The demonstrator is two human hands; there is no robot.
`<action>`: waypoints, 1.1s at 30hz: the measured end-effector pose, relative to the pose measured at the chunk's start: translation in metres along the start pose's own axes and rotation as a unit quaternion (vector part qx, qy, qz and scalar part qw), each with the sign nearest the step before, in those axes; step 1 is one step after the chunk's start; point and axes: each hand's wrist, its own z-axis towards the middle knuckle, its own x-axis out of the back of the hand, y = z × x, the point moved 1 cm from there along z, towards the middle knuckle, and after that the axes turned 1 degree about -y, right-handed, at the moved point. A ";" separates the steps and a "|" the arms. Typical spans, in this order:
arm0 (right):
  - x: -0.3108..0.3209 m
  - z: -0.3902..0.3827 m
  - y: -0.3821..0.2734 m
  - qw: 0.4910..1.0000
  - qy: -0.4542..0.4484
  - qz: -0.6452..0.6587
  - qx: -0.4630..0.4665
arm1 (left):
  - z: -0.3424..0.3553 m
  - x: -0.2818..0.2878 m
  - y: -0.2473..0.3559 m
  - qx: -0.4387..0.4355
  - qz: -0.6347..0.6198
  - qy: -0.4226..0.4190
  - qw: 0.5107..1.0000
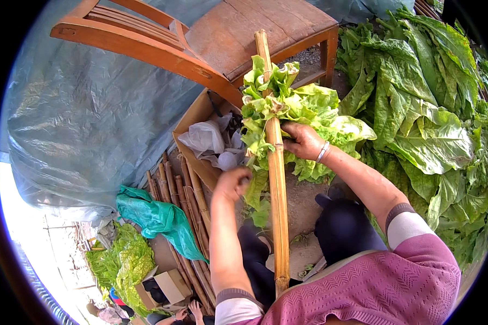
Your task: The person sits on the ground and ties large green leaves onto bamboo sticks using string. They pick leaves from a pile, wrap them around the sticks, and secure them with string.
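Note:
A bamboo pole (277,200) runs from my lap up to the wooden chair, its far end over the seat. Broad green leaves, which look like tobacco, are bunched (314,103) along its upper part, stem ends at the pole. Just right of the pole, my right hand (307,142) is closed at the lower leaves of the bunch; its fingertips are partly hidden. My left hand (233,183) is left of the pole, apart from it, fingers curled and slightly blurred. What it holds, if anything, cannot be made out. One leaf (259,189) hangs down beside it.
A wooden chair (255,32) stands ahead. Below it is a cardboard box (192,116) with white plastic inside. More poles (198,200) and a green plastic sheet (160,216) lie left. A large leaf pile (417,108) fills the right. Another person's hands (192,311) show at lower left.

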 end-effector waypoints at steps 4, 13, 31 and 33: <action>0.005 0.002 0.007 0.995 0.004 -0.094 0.009 | -0.054 -0.026 -0.013 0.013 0.030 -0.262 0.965; 0.010 0.000 0.009 0.991 -0.024 -0.104 0.080 | -0.085 0.011 0.017 -0.209 -0.102 -0.204 0.951; 0.001 0.017 -0.005 0.998 -0.048 0.015 -0.035 | -0.080 -0.118 0.182 -0.168 0.460 -0.117 0.864; -0.008 0.018 -0.002 0.997 0.044 -0.019 -0.059 | -0.106 -0.136 0.141 -0.214 0.393 -0.185 0.875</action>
